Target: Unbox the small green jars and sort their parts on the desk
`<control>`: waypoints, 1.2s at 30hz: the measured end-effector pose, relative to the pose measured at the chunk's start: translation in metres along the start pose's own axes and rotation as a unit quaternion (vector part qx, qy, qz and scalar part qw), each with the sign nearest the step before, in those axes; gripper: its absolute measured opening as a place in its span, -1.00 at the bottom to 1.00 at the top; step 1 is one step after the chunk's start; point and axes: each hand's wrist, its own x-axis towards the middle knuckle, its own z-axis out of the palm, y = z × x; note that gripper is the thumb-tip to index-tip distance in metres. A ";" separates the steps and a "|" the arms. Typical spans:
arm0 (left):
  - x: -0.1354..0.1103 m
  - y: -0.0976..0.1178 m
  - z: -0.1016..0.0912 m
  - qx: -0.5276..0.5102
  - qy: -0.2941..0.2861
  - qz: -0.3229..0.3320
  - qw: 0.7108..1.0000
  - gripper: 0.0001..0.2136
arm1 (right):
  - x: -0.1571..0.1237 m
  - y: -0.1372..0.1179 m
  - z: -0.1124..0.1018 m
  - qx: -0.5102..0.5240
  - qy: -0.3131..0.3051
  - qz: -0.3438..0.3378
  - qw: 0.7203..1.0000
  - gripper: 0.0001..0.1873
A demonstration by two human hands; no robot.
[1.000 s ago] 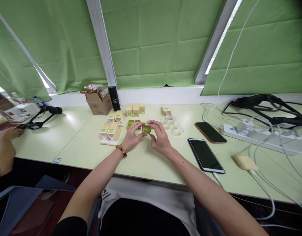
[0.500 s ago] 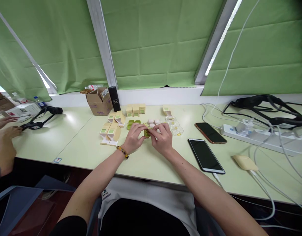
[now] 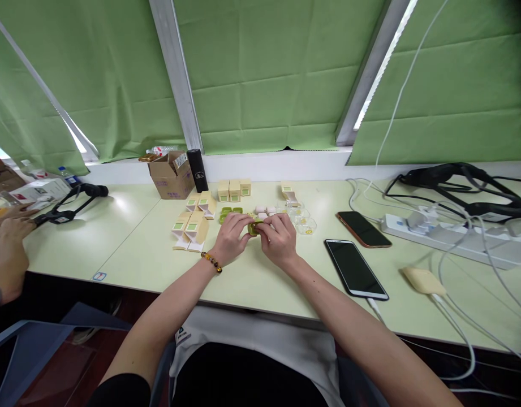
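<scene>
Between my fingertips is a small olive-green square case point(image 3: 254, 228), partly covered by the fingers. My left hand point(image 3: 230, 236), with a beaded bracelet at its wrist, grips the case from the left. My right hand point(image 3: 280, 237) pinches it from the right. Just behind my left hand lie several green square cases point(image 3: 231, 213). Pale pink small pieces point(image 3: 265, 211) sit behind my right hand, and clear rounded plastic pieces point(image 3: 306, 225) lie to its right. Opened cream paper boxes point(image 3: 196, 228) stand to the left of my left hand.
Closed cream boxes point(image 3: 233, 191) stand at the back. Behind them to the left are a cardboard box point(image 3: 171, 178) and a black cylinder point(image 3: 197, 170). Two phones point(image 3: 356, 269), a power strip point(image 3: 451, 240) and cables lie right. Another person's hands point(image 3: 12, 229) are far left.
The green case has tilted slightly between my fingers, and my right fingers have shifted a little. At far left, the other person's hands have moved, with something yellow now beside them.
</scene>
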 end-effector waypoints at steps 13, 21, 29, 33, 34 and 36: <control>0.001 0.002 -0.002 0.015 0.020 -0.027 0.999 -0.68 | 0.000 0.002 0.001 0.001 0.034 -0.059 0.998 -0.78; 0.003 -0.008 -0.004 0.020 0.063 -0.078 0.995 -0.72 | 0.000 -0.003 -0.001 0.008 0.046 -0.076 0.996 -0.82; 0.002 -0.014 -0.005 -0.043 0.101 -0.205 0.973 -0.61 | 0.004 -0.004 -0.006 0.097 0.078 0.000 0.992 -0.82; 0.003 -0.019 -0.001 -0.143 0.117 -0.309 0.933 -0.68 | 0.007 -0.005 -0.006 0.142 0.062 0.108 0.982 -0.84; 0.004 -0.020 0.000 -0.182 0.120 -0.346 0.913 -0.66 | 0.007 -0.005 -0.005 0.151 0.060 0.145 0.976 -0.85; 0.006 -0.023 0.000 -0.268 0.129 -0.415 0.860 -0.59 | 0.006 -0.001 -0.002 0.175 0.058 0.219 0.958 -0.87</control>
